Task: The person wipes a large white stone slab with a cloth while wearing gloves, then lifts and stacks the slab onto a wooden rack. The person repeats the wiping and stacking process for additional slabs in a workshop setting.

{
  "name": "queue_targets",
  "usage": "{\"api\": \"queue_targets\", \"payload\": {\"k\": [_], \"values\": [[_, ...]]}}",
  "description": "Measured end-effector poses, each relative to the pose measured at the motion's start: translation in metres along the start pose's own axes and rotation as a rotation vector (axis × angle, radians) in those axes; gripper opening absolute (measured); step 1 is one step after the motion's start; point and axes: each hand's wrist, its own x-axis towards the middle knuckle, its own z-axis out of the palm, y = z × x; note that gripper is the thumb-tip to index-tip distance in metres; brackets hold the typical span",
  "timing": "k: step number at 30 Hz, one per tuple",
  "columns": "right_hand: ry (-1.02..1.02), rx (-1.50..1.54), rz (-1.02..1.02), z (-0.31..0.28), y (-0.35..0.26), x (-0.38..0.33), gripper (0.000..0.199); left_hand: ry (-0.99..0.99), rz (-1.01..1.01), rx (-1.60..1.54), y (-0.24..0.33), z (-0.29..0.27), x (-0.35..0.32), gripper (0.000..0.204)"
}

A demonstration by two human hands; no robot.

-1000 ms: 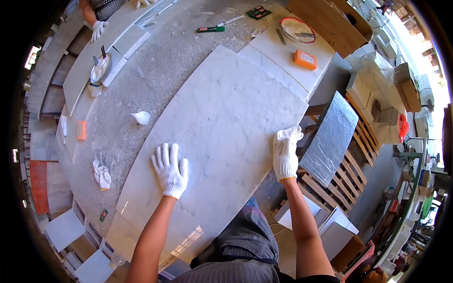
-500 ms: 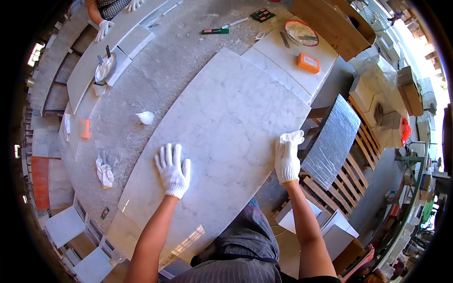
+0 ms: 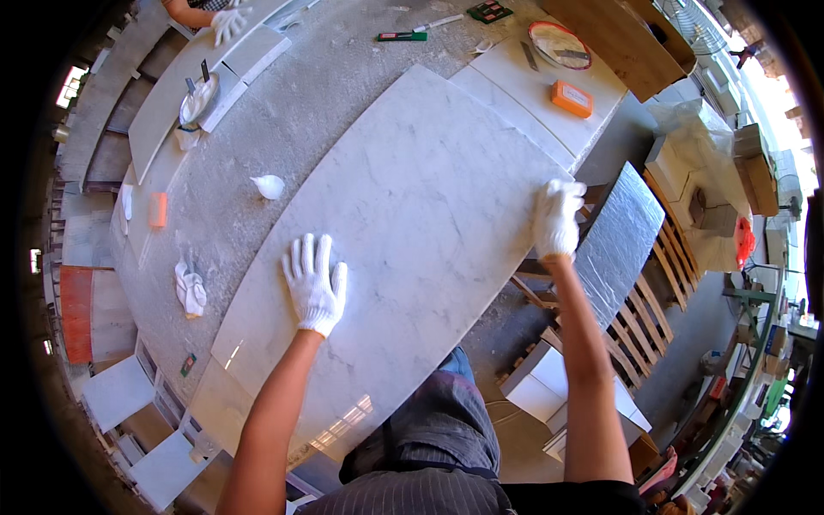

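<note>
A large white marble slab [image 3: 412,206] with grey veining and a polished face lies across the work surface in front of me. My left hand [image 3: 314,287], in a white knitted glove, rests flat on its left part with fingers spread. At the slab's right edge is my right hand [image 3: 558,221], also gloved. Its fingers are bent over the edge and slightly blurred, so their undersides are hidden.
An orange box [image 3: 572,99] and a red-rimmed bowl [image 3: 560,45] stand beyond the slab. Left lie a white cloth glove [image 3: 190,290] and a white lump [image 3: 269,186]. Pallets [image 3: 631,330] and a grey slab [image 3: 620,240] are right. A co-worker's gloved hand [image 3: 229,25] shows far left.
My right hand has slid away from me along the slab's right edge. My left hand remains flat on the slab. The co-worker's hands have shifted, and the view has moved slightly.
</note>
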Motion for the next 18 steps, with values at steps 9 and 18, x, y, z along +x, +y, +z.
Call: {"api": "queue_targets", "payload": {"k": [9,18], "values": [[0.007,-0.678,-0.254,-0.116,-0.067,-0.163,0.028,0.021,0.000,-0.043,0.005,-0.003,0.002,0.054],[-0.023,-0.170,0.033,0.013,0.014,0.023,0.032,-0.026,0.004,0.009,0.006,0.000,-0.006,0.056]]}}
